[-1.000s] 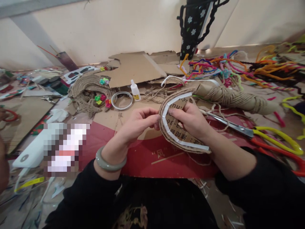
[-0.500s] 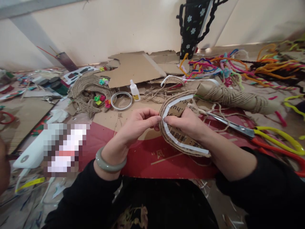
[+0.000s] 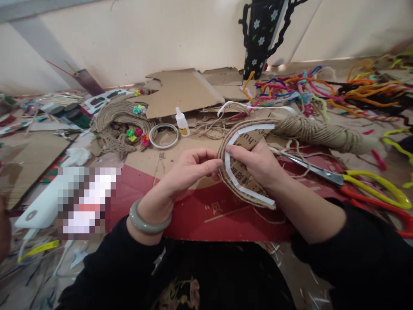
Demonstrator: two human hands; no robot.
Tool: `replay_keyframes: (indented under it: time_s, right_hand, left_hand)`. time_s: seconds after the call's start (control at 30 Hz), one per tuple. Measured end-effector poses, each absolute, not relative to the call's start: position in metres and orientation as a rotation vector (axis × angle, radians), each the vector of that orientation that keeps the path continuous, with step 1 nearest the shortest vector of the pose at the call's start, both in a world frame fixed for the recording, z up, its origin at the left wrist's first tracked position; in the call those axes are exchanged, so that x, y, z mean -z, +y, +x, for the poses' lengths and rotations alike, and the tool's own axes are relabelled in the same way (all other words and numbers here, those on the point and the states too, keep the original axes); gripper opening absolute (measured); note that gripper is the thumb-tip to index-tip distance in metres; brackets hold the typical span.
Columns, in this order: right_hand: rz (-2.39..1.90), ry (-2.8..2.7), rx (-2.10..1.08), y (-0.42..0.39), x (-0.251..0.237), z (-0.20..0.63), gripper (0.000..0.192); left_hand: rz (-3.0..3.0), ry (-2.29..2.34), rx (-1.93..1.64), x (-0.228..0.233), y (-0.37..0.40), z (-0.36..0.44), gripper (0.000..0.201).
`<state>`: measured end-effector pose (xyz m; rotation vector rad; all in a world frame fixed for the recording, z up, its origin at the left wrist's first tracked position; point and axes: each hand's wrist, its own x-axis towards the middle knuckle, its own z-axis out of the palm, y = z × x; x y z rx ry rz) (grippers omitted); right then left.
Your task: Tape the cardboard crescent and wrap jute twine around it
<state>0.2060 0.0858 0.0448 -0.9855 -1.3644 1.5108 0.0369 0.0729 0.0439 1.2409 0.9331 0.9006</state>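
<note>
A curved cardboard piece (image 3: pixel 247 165) has rows of jute twine (image 3: pixel 223 148) along its outer edge and a white strip (image 3: pixel 229 170) inside that edge. My right hand (image 3: pixel 258 165) grips it from the right, thumb on the white strip, other fingers hidden beneath. My left hand (image 3: pixel 196 170) is closed in a pinch at the left rim, its fingertips against the twine. A grey-green bangle (image 3: pixel 150 219) circles my left wrist. Under both hands lies a red and brown cardboard sheet (image 3: pixel 193 219).
Scissors (image 3: pixel 332 176) with yellow and red handles lie right, below a twine-wound roll (image 3: pixel 325 133). Behind are a glue bottle (image 3: pixel 182 125), a silver ring (image 3: pixel 164 137) and a twine piece with flowers (image 3: pixel 112 116). A white glue gun (image 3: pixel 45 204) and pixelated object (image 3: pixel 92 202) lie left.
The curved piece has turned slightly and shifted a little right at its upper end. My right thumb has moved up along the white strip; my left hand stays at the rim.
</note>
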Motion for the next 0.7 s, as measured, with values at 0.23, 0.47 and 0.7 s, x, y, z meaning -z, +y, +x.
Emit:
replay_keyframes:
  time_s: [0.23, 0.47, 0.7]
  right_hand:
    - [-0.875, -1.415, -1.595, 0.089, -0.0416, 0.2104, 0.018]
    - [-0.908, -1.525, -1.564, 0.0892, -0.0428, 0.209, 0.013]
    - [-0.942, -1.513, -1.614, 0.0908, -0.0398, 0.2083, 0.015]
  left_hand:
    - [1.23, 0.958, -0.95, -0.0417, 0.0758, 0.0348, 0.022]
    - [1.229, 0.951, -0.962, -0.0438, 0.0755, 0.0348, 0.02]
    - [1.273, 0.964, -0.968, -0.0435, 0.0758, 0.0357, 0.019]
